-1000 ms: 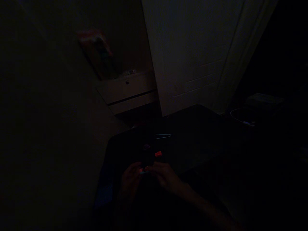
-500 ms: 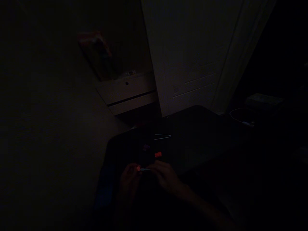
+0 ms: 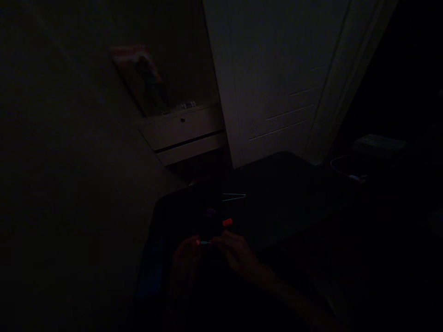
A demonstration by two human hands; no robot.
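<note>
The scene is very dark. My left hand (image 3: 186, 254) is closed, its fingers pinching a small orange-red lump (image 3: 198, 242). In the pinch of my right hand (image 3: 237, 251) is a thin, pale tool (image 3: 205, 242), whose flat end meets the lump or lies right beside it. A larger orange-red piece (image 3: 227, 222) rests on the dark table just beyond my right fingers. Left of that piece lies a dim purple lump (image 3: 210, 212). Farther back are thin pale tweezers (image 3: 234, 197), their two arms spread toward the left.
The dark table (image 3: 277, 184) has a rounded far edge. Behind it stand a pale drawer unit (image 3: 194, 127), with a picture-like object (image 3: 138, 76) on top, and a pale door (image 3: 270, 83). A white cable (image 3: 341, 168) and a box-like object (image 3: 379, 142) are at the right.
The pale tool has turned slightly in my right fingers and now looks narrower. My left hand and the lump have shifted a little left. The items on the table have stayed put.
</note>
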